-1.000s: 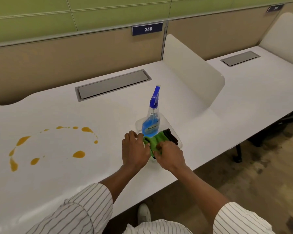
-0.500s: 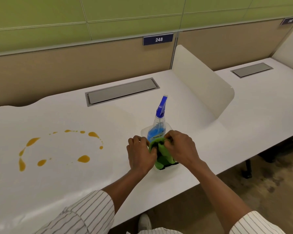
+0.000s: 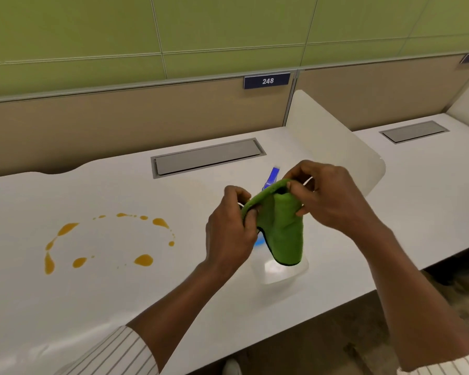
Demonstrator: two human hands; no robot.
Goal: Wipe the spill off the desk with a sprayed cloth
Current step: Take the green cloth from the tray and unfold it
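Observation:
A green cloth [image 3: 283,226] with a dark edge hangs in the air above the white desk [image 3: 119,293]. My left hand [image 3: 229,231] grips its left edge and my right hand [image 3: 328,196] pinches its upper right edge. Behind the cloth stands a spray bottle of blue liquid; only its blue trigger head [image 3: 271,177] and a bit of blue liquid show. It stands in a clear plastic tray [image 3: 282,272]. The orange spill [image 3: 144,259] lies in a ring of drops and streaks on the desk, to the left of my hands.
A grey cable flap [image 3: 207,159] is set into the desk behind the tray. A white curved divider [image 3: 336,142] rises on the right, with another desk and flap [image 3: 414,131] beyond. The desk's front edge runs below my forearms, with the floor past it.
Both hands have lifted the green cloth out of the tray and raised it above the desk, where it now hangs spread between them. The camera has moved closer.

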